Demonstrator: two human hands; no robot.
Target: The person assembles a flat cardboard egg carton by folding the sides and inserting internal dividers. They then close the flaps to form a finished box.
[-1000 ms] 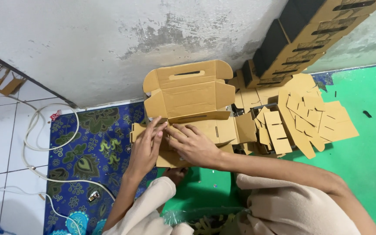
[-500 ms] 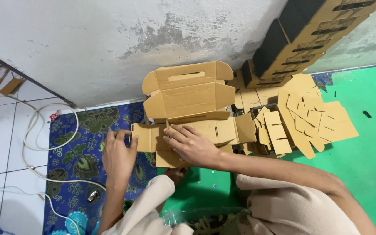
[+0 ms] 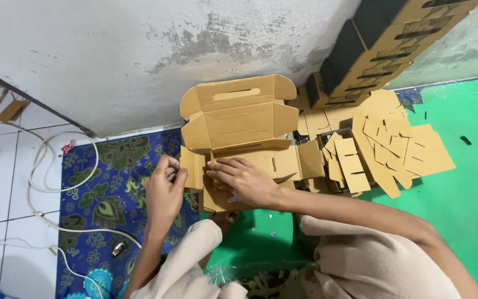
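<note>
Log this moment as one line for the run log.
left hand: at left flap of cardboard box | right hand: flat on box panel | flat die-cut cardboard pieces: piled right, on green mat

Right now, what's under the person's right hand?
The right hand presses flat on an unfolded brown cardboard box, covering part of its front panel. Green mat shows beside it; beneath the cardboard is hidden.

Head camera, looking steeply down, close.
It faces the wall (image 3: 112,61) ahead, with floor, box (image 3: 239,119) and both forearms filling the single view.
</note>
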